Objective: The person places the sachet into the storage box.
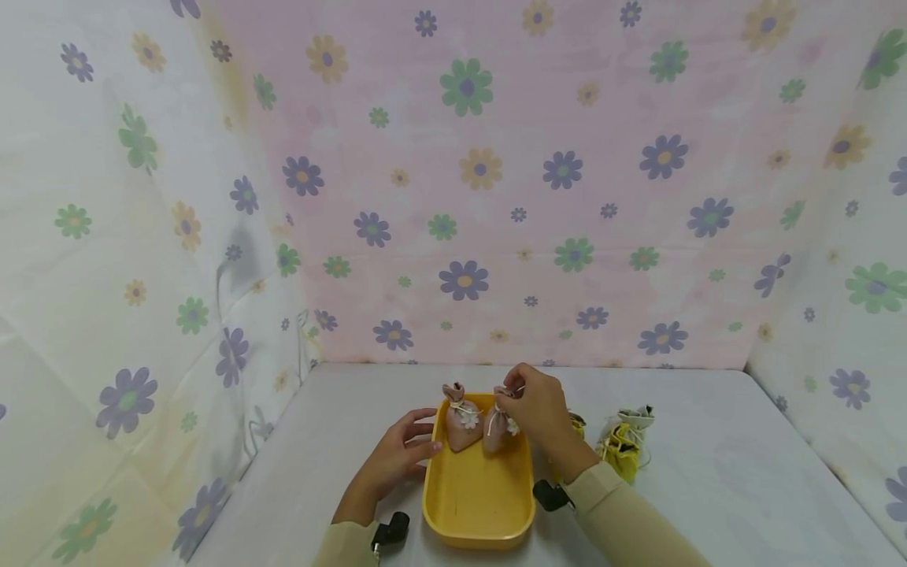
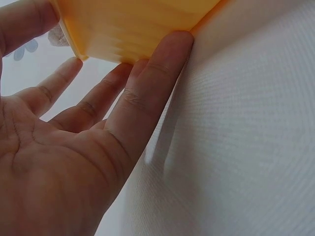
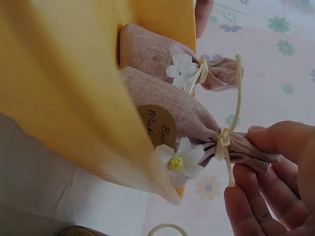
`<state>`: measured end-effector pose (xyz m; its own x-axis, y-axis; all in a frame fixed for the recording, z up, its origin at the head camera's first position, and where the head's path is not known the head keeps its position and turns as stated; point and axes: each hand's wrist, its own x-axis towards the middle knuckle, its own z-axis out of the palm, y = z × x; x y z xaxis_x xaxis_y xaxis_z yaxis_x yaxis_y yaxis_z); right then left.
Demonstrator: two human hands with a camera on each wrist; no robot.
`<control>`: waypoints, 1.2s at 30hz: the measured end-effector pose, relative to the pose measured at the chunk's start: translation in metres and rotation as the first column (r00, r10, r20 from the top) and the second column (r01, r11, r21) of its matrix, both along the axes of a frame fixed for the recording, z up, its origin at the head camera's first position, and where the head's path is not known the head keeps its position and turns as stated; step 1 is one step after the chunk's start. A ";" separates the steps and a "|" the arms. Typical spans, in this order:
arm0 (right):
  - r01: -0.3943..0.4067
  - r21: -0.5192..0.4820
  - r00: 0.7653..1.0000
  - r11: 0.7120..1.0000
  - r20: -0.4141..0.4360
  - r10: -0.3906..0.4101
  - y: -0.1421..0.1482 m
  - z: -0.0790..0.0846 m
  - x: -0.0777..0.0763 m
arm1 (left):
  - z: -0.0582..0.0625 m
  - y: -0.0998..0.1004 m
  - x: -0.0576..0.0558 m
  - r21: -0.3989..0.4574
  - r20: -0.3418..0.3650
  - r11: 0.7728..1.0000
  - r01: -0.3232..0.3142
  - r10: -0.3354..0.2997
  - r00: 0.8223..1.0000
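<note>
A yellow tray [image 1: 479, 492] stands on the table with two pinkish-brown drawstring pouches at its far end. The left pouch [image 1: 464, 429] leans inside, tied with cream cord and a white flower. My right hand [image 1: 542, 409] pinches the gathered neck of the right pouch [image 3: 172, 105], between thumb and fingers. That pouch carries a white flower [image 3: 181, 161] with a yellow centre and a round brown tag [image 3: 156, 125]; its lower part is inside the tray. At the tray's left side, my left hand [image 1: 397, 453] touches the wall with fairly straight, spread fingers [image 2: 152, 73].
To the right of the tray, several yellow and whitish pouches [image 1: 625, 449] lie on the white table [image 1: 723, 465], partly hidden by the right forearm. A flower-patterned cloth [image 1: 524, 260] hangs behind and at both sides.
</note>
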<state>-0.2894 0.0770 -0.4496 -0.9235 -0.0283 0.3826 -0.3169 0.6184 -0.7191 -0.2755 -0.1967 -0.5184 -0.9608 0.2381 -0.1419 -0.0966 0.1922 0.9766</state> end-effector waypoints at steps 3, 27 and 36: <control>0.000 0.020 1.000 1.000 0.027 -0.001 -0.001 0.001 -0.001 | 0.000 0.000 0.000 -0.002 0.001 1.000 -0.001 0.001 1.000; -0.019 0.126 0.997 0.992 0.079 0.009 -0.006 0.005 -0.010 | 0.001 0.000 -0.001 0.002 0.003 1.000 0.007 -0.007 1.000; -0.028 0.153 0.994 0.988 0.111 0.010 -0.005 0.008 -0.009 | 0.000 0.000 -0.001 0.011 0.006 1.000 0.009 -0.009 1.000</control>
<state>-0.2987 0.0716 -0.4415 -0.9582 -0.0971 0.2689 -0.2543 0.7194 -0.6464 -0.2767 -0.1964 -0.5185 -0.9578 0.2486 -0.1446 -0.1005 0.1820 0.9782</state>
